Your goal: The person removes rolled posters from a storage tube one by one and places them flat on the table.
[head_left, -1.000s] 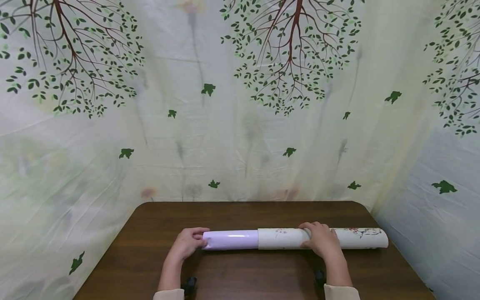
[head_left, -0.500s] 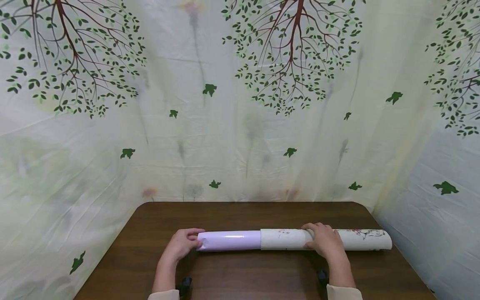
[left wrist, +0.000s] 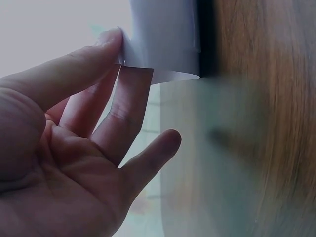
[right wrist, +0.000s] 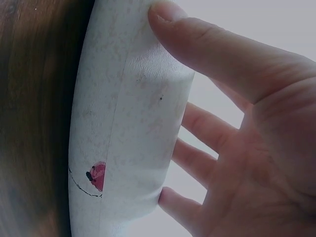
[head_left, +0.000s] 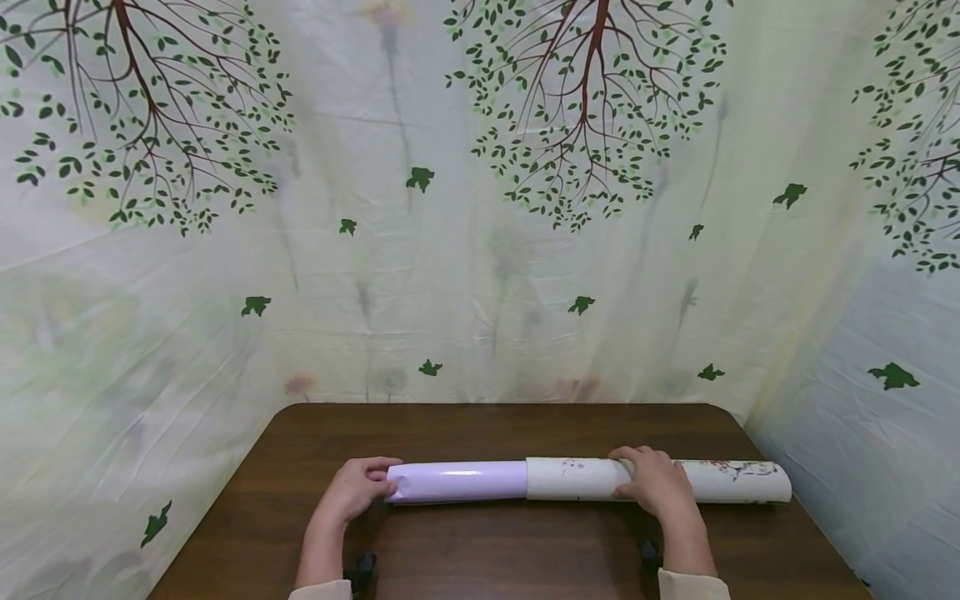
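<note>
Whitish leaf-printed cloth [head_left: 480, 275] fills the head view's upper part, above a brown table [head_left: 510, 550]. Lower right of centre lies a white floral roll [head_left: 570, 480]; a lavender roll [head_left: 457, 483] extends from its left end. The right hand [head_left: 657, 481] grips the white roll; the left hand [head_left: 356, 486] pinches the lavender end.

From my head I'm looking forward and down over the table [head_left: 510, 546]; close, palm-facing wrist views are sharing my left hand [head_left: 352, 487] and right hand [head_left: 656, 483] with it.
</note>
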Motion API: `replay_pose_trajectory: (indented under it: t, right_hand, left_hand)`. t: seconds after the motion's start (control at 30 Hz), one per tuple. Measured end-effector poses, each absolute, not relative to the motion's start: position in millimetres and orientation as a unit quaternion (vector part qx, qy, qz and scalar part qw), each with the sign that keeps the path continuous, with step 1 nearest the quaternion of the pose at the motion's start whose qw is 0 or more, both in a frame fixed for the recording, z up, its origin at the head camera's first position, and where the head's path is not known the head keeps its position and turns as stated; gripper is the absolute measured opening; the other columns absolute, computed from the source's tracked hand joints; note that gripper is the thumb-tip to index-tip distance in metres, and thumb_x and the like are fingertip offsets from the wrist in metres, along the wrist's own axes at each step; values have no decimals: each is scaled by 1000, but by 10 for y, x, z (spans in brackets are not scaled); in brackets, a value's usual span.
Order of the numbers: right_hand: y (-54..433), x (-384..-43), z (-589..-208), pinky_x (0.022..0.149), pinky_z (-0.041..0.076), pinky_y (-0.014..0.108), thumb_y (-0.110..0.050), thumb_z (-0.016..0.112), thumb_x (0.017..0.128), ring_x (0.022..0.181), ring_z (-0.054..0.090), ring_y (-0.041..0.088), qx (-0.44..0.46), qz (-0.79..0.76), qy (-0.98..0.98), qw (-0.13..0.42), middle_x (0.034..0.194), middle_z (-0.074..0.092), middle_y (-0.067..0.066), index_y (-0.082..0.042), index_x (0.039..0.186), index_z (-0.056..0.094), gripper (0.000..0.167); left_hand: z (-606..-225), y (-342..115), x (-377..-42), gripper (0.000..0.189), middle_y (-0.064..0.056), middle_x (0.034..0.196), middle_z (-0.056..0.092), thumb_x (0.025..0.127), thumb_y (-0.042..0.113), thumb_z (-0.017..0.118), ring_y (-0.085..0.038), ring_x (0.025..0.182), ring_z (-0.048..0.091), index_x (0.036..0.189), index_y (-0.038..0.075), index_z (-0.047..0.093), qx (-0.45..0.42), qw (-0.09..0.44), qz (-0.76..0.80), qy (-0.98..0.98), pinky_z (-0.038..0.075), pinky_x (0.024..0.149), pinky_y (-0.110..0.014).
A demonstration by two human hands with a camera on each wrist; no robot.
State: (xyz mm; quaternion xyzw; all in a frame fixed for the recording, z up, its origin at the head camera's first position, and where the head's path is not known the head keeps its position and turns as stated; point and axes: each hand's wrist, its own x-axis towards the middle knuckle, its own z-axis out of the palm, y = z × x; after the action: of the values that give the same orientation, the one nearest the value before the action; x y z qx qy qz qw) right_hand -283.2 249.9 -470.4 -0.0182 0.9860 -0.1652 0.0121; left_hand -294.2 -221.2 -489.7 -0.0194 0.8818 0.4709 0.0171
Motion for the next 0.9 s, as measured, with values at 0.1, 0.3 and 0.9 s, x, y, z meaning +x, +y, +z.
replay_pose_trajectory:
  t: [0.1, 0.3, 0.9]
  right_hand:
    - [2517, -2835, -4704, 109, 36, 77, -29, 89, 85, 130, 56, 51, -17, -165, 986, 14, 139, 66, 20, -21, 135, 70, 54]
    - [2559, -2840, -4721, 110, 34, 78, -31, 88, 86, 131, 55, 52, -12, -167, 986, 20, 139, 66, 20, -21, 136, 70, 54]
    - [2679, -2790, -4681, 104, 40, 75, -32, 88, 86, 126, 56, 55, -6, -163, 986, 23, 138, 66, 23, -19, 137, 69, 56]
  left_hand:
    - [-4900, -2252, -2940, 39, -15, 99, 82, 84, -2, 82, -14, 87, 70, 123, 0, 76, -9, 19, 470, 882, 50, 76, -27]
    - [-4893, -2307, -2935, 38, -16, 100, 82, 83, -3, 83, -16, 88, 72, 121, 0, 77, -11, 14, 468, 884, 51, 76, -28]
    - [-4852, -2462, -2893, 40, -20, 111, 80, 85, -2, 82, -24, 102, 73, 124, 1, 76, -28, 23, 465, 885, 54, 81, -31]
